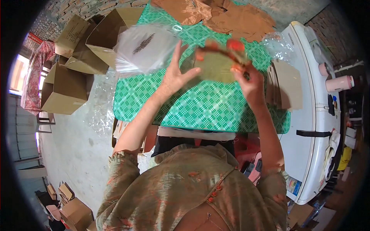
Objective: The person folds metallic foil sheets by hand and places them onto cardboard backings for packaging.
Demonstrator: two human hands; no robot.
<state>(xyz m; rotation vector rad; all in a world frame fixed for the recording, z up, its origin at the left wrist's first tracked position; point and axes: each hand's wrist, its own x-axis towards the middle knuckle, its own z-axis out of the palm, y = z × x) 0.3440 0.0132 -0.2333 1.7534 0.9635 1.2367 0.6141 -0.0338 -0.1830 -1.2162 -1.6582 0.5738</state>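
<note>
My right hand [252, 82] grips the right edge of a flat olive-green piece [217, 69] with orange-red patches and a dark brown strip along its top. Motion blurs this piece, and its kind does not show clearly. It is over a green checked tablecloth [200, 109]. To its left, my left hand [175, 75] is open, thumb stretched toward the piece and fingers pointing up. Just beyond the left hand lies a fanned stack of clear plastic bags [144, 50] with dark printing.
Brown plastic sheeting [243, 23] covers the table's far end. Flat cardboard pieces [287, 84] and a crumpled clear bag [278, 44] lie at the right, beside a white fridge lying alongside [308, 115]. Open cardboard boxes [65, 88] stand at the left.
</note>
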